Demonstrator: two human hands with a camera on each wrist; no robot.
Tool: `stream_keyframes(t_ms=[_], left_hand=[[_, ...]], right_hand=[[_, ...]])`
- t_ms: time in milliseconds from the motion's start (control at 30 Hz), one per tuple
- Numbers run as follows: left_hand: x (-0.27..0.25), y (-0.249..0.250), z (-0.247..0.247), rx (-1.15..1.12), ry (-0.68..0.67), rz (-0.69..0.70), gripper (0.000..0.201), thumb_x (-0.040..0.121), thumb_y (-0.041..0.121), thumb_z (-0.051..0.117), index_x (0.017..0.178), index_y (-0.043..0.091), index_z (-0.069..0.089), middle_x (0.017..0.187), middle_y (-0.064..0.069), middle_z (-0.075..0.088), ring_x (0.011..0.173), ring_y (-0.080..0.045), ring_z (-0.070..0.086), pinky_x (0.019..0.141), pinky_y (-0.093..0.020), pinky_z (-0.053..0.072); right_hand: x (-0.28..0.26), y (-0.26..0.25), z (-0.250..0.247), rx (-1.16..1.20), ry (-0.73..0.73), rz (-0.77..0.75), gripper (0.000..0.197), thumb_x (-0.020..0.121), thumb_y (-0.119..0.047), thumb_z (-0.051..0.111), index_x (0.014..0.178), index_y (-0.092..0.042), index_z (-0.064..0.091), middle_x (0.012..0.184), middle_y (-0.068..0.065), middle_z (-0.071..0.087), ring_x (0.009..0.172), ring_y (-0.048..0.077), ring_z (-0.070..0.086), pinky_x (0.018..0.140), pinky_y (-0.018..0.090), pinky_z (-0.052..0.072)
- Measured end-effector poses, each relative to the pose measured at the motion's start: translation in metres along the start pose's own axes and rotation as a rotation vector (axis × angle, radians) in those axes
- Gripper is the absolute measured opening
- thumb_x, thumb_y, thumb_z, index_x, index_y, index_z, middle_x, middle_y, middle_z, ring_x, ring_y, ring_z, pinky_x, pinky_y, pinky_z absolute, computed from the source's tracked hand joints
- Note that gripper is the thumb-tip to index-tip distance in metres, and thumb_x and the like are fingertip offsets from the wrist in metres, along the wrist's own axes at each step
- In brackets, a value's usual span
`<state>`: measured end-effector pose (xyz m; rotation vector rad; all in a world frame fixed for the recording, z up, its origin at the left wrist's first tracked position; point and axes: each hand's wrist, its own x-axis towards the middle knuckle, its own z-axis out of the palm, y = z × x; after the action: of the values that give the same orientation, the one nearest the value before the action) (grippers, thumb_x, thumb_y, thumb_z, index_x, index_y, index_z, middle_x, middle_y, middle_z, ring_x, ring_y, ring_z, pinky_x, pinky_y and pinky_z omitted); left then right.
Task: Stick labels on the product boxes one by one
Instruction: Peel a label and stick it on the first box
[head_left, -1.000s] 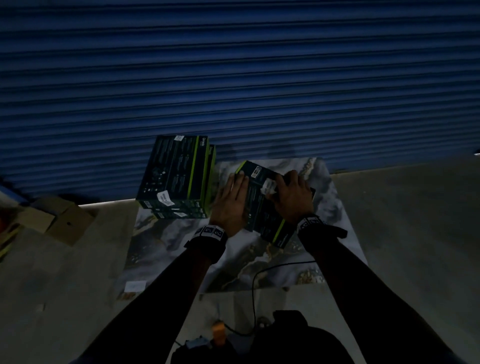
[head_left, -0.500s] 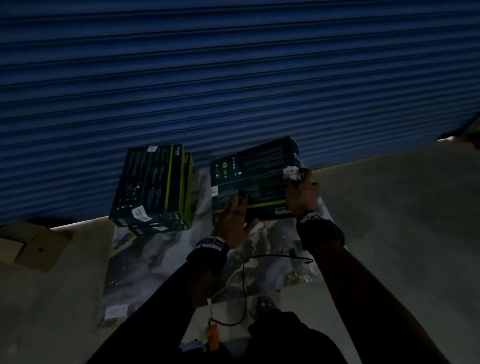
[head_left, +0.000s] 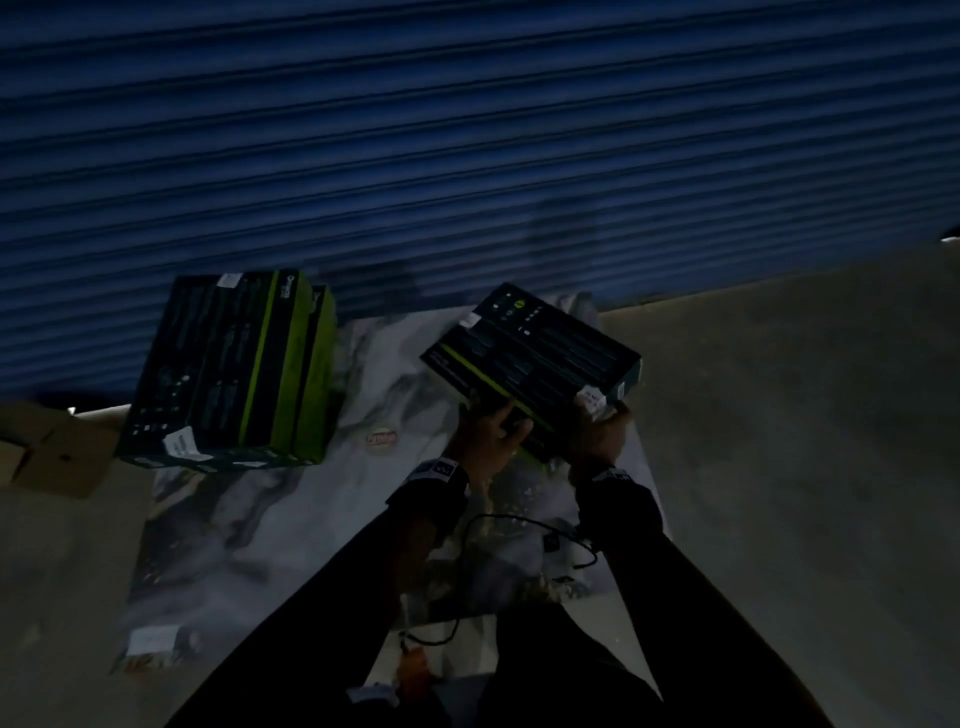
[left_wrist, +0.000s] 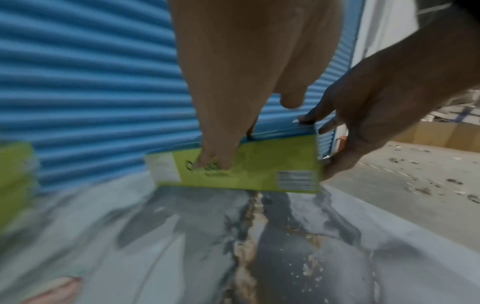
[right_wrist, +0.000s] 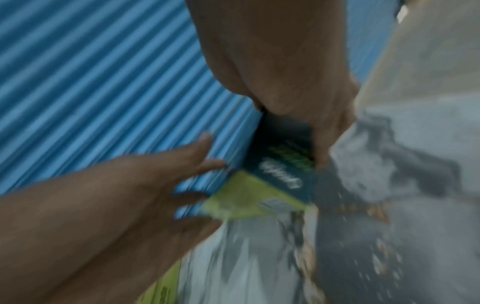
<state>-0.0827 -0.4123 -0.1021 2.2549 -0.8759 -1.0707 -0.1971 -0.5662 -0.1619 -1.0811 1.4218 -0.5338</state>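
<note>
I hold a dark product box (head_left: 535, 353) with lime-green edges, tilted, above the right part of the marbled mat (head_left: 291, 519). My right hand (head_left: 605, 423) grips its near right corner, beside a white label (head_left: 591, 400) stuck there. My left hand (head_left: 493, 428) touches the near edge with straight, spread fingers. In the left wrist view a left finger (left_wrist: 215, 156) presses the box's green side (left_wrist: 259, 170). The right wrist view shows my right hand (right_wrist: 306, 127) clamped round the dark end (right_wrist: 283, 164). A stack of like boxes (head_left: 228, 364) stands on the mat's left.
A blue roller shutter (head_left: 467, 156) closes off the back. Brown cartons (head_left: 52, 457) sit at far left on the concrete floor. A round sticker (head_left: 382, 439) and a white label sheet (head_left: 153, 639) lie on the mat. A black cable (head_left: 519, 522) hangs between my wrists.
The box was lifted off the mat and turned round in my hands; now it is tilted the other way, labelled corner at my right hand. The view swung right.
</note>
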Motion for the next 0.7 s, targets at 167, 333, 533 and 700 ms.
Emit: stream_keyframes(t_ms=[167, 333, 533, 700], left_hand=[[0.043, 0.009, 0.027, 0.118, -0.087, -0.012, 0.085, 0.096, 0.057, 0.061, 0.162, 0.025, 0.020, 0.169, -0.022, -0.004, 0.156, -0.038, 0.000, 0.126, -0.047, 0.019], [0.065, 0.005, 0.036, 0.219, -0.167, 0.010, 0.096, 0.094, 0.029, 0.074, 0.162, 0.010, 0.008, 0.165, -0.022, -0.020, 0.154, -0.043, -0.015, 0.126, -0.047, 0.009], [0.081, -0.015, 0.045, 0.240, -0.091, 0.020, 0.095, 0.098, 0.031, 0.068, 0.162, 0.012, 0.000, 0.164, -0.019, -0.028, 0.153, -0.039, -0.019, 0.125, -0.046, 0.019], [0.098, -0.011, 0.041, 0.308, -0.129, 0.030, 0.105, 0.095, 0.034, 0.072, 0.161, 0.013, -0.007, 0.161, -0.019, -0.034, 0.152, -0.044, -0.021, 0.121, -0.055, 0.025]], right_hand=[[-0.013, -0.012, -0.001, -0.039, -0.106, 0.002, 0.026, 0.106, -0.048, 0.038, 0.108, -0.028, 0.055, 0.100, 0.005, 0.061, 0.086, 0.021, 0.059, 0.075, 0.036, 0.048], [0.003, 0.006, -0.013, -0.165, -0.291, 0.098, 0.054, 0.105, -0.008, 0.046, 0.153, -0.018, 0.025, 0.133, 0.004, 0.052, 0.107, 0.024, 0.064, 0.091, 0.042, 0.056], [0.039, 0.006, -0.026, -0.773, -0.013, -0.223, 0.115, 0.082, -0.043, 0.080, 0.159, -0.004, 0.004, 0.164, 0.025, 0.010, 0.147, 0.044, 0.023, 0.121, 0.049, 0.025], [0.102, -0.003, -0.035, -1.117, -0.284, -0.352, 0.116, 0.075, -0.078, 0.055, 0.161, -0.014, 0.009, 0.160, 0.021, 0.022, 0.143, 0.044, 0.030, 0.113, 0.054, 0.033]])
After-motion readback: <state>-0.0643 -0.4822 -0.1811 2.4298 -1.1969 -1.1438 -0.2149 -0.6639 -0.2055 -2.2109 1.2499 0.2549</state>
